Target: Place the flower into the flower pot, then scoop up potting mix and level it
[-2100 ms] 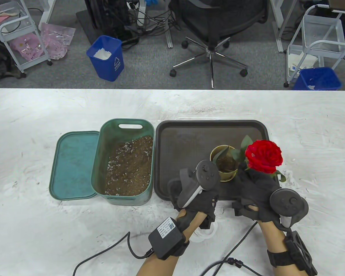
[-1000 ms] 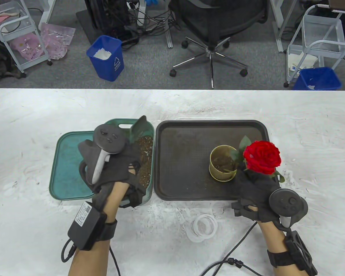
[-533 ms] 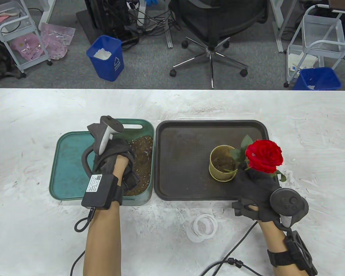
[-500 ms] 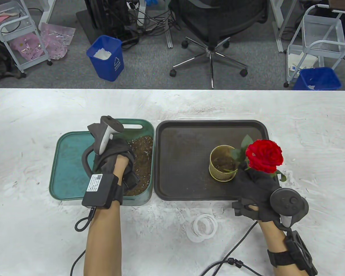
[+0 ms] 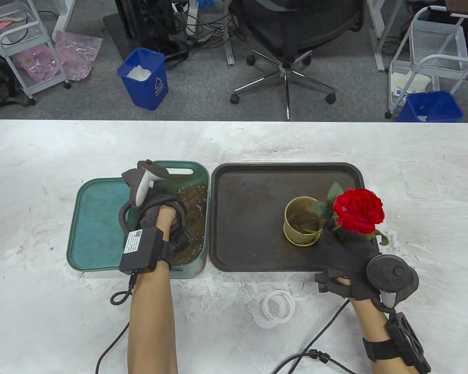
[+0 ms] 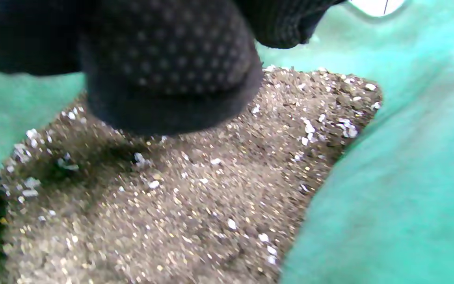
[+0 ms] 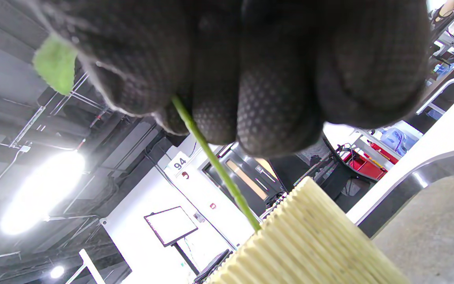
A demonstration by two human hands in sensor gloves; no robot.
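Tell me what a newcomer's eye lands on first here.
The red rose, bright against the dark tray, leaning over the ribbed gold flower pot with its stem pinched in the right hand. Next, the left hand sunk into the speckled potting mix in the green tub.

Office clutter behind a smudged white tabletop (image 5: 413, 163)

On the grey floor beyond its far edge stand a black swivel chair (image 5: 292, 43), a blue bin (image 5: 144, 78) holding white paper, a second blue bin (image 5: 429, 107) at right, and white wire carts (image 5: 19, 46) at either side, pink bags (image 5: 76, 54) beside the left one. A coil of clear tubing (image 5: 275, 307) lies near the front edge, with black cables (image 5: 312, 352) trailing beside it.
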